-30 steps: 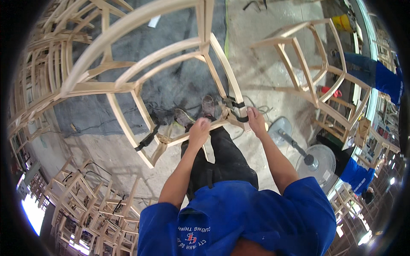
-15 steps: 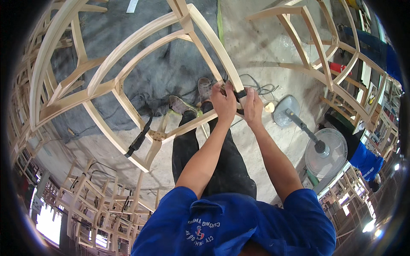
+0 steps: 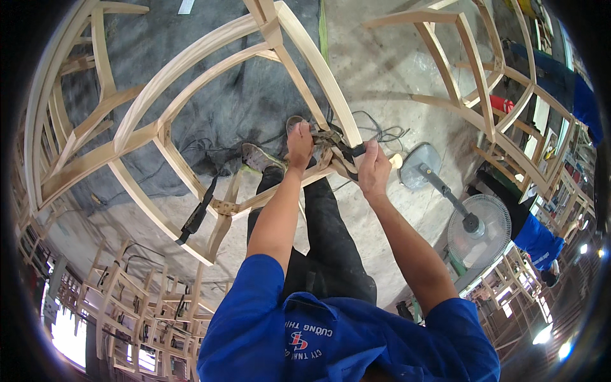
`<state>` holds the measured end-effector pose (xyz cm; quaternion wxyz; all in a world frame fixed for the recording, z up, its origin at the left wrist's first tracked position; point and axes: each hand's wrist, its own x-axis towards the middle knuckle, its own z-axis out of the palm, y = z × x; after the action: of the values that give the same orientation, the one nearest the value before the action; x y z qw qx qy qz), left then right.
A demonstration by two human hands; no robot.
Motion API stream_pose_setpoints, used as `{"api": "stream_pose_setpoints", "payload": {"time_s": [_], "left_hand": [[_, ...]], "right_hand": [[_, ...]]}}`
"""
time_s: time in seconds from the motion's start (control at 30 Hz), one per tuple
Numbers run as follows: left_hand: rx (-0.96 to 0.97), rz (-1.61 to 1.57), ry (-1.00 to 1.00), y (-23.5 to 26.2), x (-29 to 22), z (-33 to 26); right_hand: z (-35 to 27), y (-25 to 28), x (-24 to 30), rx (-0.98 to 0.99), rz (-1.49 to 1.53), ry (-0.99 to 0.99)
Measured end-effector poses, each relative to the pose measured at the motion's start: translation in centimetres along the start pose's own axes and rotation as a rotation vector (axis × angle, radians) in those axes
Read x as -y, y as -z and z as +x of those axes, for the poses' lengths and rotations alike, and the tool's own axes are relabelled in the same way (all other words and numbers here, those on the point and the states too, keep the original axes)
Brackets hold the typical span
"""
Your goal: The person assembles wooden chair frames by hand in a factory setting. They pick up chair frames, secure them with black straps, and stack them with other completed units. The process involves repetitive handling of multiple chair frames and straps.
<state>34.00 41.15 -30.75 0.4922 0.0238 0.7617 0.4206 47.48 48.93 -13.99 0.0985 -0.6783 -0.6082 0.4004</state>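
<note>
Hands, left [image 3: 299, 143] and right [image 3: 374, 170], seemingly clenched on strap [image 3: 337, 151] around wooden frame [image 3: 191, 60], fan [image 3: 477, 229] nearby.

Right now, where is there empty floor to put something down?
Bare concrete floor lies between the big wooden frame and the second frame on the right. Another patch sits by the dark mat, left of the legs. It is crowded around both hands, straps and cords, and near the fan.

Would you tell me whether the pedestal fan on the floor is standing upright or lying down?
Lying down: the pedestal fan rests flat on the concrete floor, round base and grille both down.
</note>
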Motion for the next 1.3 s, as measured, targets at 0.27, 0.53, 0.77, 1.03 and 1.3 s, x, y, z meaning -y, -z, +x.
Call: {"api": "stream_pose_setpoints", "payload": {"time_s": [0.27,0.53,0.77,1.03,1.3], "left_hand": [[0.286,-0.140,-0.232,0.3,-1.2,-5.0],[0.181,0.194,-0.438,-0.8,-2.1,-3.5],[0.374,0.268,-0.134,4.5,-3.3,-6.1],[-0.110,0.386,-0.468,5.4,-3.9,-12.5],[0.085,0.478,-0.491,5.0,-2.4,-11.9]], "right_hand": [[0.3,-0.1,-0.6,-0.053,-0.037,-0.038],[0.2,0.0,0.2,-0.002,-0.044,0.006],[-0.5,0.4,0.5,-0.211,-0.251,0.460],[-4.3,1.1,9.6,0.582,-0.834,0.776],[-2.4,-4.1,8.5,0.796,-1.297,0.664]]}}
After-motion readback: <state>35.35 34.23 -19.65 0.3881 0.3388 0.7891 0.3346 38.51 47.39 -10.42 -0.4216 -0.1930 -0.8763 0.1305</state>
